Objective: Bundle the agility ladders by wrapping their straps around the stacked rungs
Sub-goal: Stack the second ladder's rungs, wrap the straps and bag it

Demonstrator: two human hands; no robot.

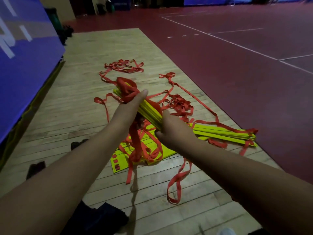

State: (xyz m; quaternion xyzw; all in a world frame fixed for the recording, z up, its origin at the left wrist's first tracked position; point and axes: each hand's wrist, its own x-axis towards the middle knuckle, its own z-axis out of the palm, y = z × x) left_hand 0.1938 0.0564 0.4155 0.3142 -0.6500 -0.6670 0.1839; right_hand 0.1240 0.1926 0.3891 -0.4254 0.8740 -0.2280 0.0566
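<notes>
A stack of yellow rungs (150, 111) is lifted off the floor between both hands. My left hand (130, 104) grips its far end, where red strap (126, 88) is bunched around the rungs. My right hand (172, 129) grips the stack's near end from the right. Loose red strap loops (137, 146) hang down from the held stack. A second stack of yellow rungs (225, 133) lies on the floor to the right. More yellow rungs (122, 158) lie under the hanging straps.
Tangled red straps (124, 66) trail over the wooden floor strip (81, 102). Red court flooring (237, 68) lies to the right, a blue banner wall (22, 53) to the left. Dark items (36, 167) lie on the floor near my left arm.
</notes>
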